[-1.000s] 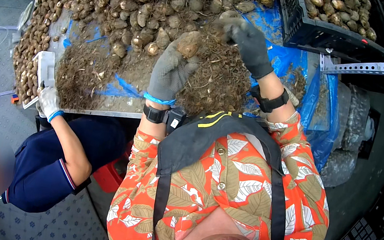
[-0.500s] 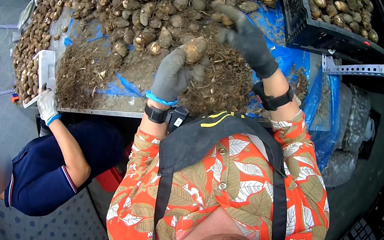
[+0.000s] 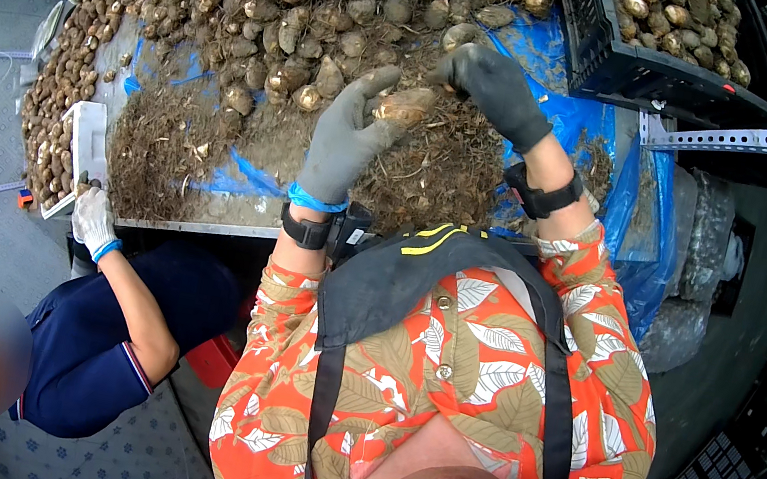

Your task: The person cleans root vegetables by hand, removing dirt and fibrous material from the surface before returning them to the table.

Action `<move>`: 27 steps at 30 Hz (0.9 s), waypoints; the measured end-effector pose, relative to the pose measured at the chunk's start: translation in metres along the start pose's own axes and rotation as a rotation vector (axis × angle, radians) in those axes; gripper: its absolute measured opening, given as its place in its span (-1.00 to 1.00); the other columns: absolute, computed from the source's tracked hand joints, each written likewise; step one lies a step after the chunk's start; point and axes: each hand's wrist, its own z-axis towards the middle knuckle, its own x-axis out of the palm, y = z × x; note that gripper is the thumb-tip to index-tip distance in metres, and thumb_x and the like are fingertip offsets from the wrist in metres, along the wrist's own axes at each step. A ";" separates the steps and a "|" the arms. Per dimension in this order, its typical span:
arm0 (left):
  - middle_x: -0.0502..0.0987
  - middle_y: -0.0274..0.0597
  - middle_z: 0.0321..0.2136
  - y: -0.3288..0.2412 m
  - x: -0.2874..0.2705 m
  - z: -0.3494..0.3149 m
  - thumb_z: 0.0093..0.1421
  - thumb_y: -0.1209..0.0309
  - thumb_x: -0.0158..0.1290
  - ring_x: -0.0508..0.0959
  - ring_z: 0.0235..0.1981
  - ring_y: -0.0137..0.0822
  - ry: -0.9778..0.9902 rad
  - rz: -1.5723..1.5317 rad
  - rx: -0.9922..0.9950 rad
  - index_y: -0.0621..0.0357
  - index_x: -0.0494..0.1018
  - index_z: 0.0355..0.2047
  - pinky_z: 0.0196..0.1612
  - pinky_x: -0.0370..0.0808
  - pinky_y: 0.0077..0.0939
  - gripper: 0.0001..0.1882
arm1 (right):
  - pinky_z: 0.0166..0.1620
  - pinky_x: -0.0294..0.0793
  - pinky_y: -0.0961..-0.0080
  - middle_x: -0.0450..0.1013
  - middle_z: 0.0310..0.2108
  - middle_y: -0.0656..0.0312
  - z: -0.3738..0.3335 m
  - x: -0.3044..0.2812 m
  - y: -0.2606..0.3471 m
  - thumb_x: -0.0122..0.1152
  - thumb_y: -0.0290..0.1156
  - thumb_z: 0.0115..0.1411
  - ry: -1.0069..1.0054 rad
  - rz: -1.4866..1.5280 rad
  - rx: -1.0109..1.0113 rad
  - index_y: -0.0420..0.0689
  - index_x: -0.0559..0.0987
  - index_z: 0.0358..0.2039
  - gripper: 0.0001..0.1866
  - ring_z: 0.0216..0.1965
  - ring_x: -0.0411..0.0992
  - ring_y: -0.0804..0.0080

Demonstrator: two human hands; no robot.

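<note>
In my left hand (image 3: pixel 348 137), in a grey glove, sits a brown, root-haired taro corm (image 3: pixel 406 105), held between thumb and fingers with a pale patch showing. My right hand (image 3: pixel 499 96), in a darker grey glove, is closed just to the right of that corm. Its fingertips point toward the corm; what they hold, if anything, cannot be made out. A loose taro corm (image 3: pixel 460 36) lies just beyond my right fingers. Below both hands spreads a heap of dry, stringy root trimmings (image 3: pixel 430 171). The large pile of hairy taro corms (image 3: pixel 322 1) lies ahead.
A black crate (image 3: pixel 626 62) of corms stands at the far right, beside a perforated white metal bar (image 3: pixel 744 146). Blue plastic sheeting (image 3: pixel 576 120) covers part of the table. At left, a co-worker's gloved hand (image 3: pixel 93 219) is by a white tray (image 3: pixel 91 140). Another person works at far left.
The corm in my left hand has turned, and that hand's fingers have shifted around it. My right hand has moved slightly down, its spread fingers now curled in.
</note>
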 end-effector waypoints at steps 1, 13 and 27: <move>0.48 -0.08 -0.04 -0.003 -0.001 0.000 0.18 0.40 0.09 0.49 -0.06 -0.34 0.005 0.009 -0.023 0.35 0.13 0.24 -0.03 0.46 -0.51 -0.34 | -0.20 0.47 0.52 0.53 -0.34 0.20 -0.002 0.002 0.005 0.13 -0.37 0.17 0.044 0.119 -0.070 -0.20 0.57 -0.16 -0.74 -0.31 0.49 0.48; 0.12 -0.02 0.29 -0.003 -0.017 0.000 0.09 0.52 0.02 0.32 0.18 -0.29 0.171 0.108 0.017 0.32 -0.03 0.32 0.17 0.29 -0.45 -0.22 | -0.22 0.46 0.43 0.54 -0.38 0.18 -0.001 0.028 0.011 0.08 -0.28 0.21 -0.058 -0.003 0.107 -0.17 0.59 -0.32 -0.77 -0.33 0.48 0.36; 0.17 -0.07 0.26 -0.006 -0.022 -0.003 0.16 0.40 0.06 0.27 0.18 -0.33 0.235 0.087 -0.031 0.32 0.02 0.30 0.09 0.31 -0.49 -0.26 | -0.24 0.44 0.28 0.48 -0.41 0.02 -0.008 0.038 0.011 0.14 -0.29 0.11 -0.049 -0.245 -0.091 -0.14 0.57 -0.32 -0.79 -0.33 0.47 0.10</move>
